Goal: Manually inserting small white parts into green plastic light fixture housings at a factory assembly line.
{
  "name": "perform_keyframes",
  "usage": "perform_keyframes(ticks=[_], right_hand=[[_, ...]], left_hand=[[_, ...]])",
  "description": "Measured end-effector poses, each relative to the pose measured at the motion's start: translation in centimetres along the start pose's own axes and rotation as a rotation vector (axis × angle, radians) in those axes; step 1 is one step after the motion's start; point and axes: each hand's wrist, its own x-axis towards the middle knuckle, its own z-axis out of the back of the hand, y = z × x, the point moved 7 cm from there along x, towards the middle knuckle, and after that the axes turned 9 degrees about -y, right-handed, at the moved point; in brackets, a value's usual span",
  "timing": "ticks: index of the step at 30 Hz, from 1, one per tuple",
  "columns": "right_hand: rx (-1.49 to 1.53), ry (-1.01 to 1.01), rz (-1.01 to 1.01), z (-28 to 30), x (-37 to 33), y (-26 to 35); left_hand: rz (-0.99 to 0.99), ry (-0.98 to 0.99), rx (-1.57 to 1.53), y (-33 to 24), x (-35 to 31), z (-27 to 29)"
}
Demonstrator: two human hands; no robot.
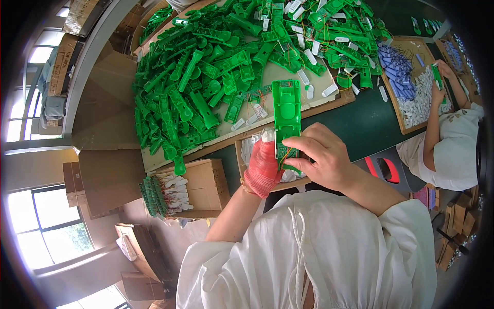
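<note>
My left hand (261, 167), in a red glove with a white-covered fingertip, grips the side of a long green plastic housing (287, 107). The housing stands out in front of my chest, its hollow inner side showing. At its lower end lies a small green circuit board (289, 152) with thin orange and red wires. My bare right hand (327, 157) is at that end, with thumb and forefinger closed around the board and its wires. Part of the board is hidden by those fingers.
A large pile of green housings (206, 77) covers the board-topped table ahead. White connectors and wired parts (309, 54) lie at its right. Below left, a cardboard box (206, 183) holds circuit boards with white pieces. At right, a co-worker (450, 139) handles a green part over a tray (406, 123).
</note>
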Motion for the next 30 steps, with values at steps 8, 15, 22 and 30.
perform_keyframes(ticks=[8, 15, 22, 30], right_hand=[[-0.15, -0.044, 0.096, -0.4, -0.3, 1.4], [-0.251, 0.063, 0.136, -0.7, -1.1, 1.5], [-0.243, 0.03, 0.105, -0.6, -0.9, 1.8], [0.782, -0.134, -0.75, 0.2, -3.3, -4.3]], left_hand=[[0.119, -0.028, -0.312, 2.1, -1.2, 0.3], [-0.137, -0.109, 0.84, 0.9, -1.4, 1.4], [-0.295, 0.036, 0.677, -1.8, -2.6, -2.0], [0.05, 0.131, 0.186, -2.9, -3.4, -3.0]])
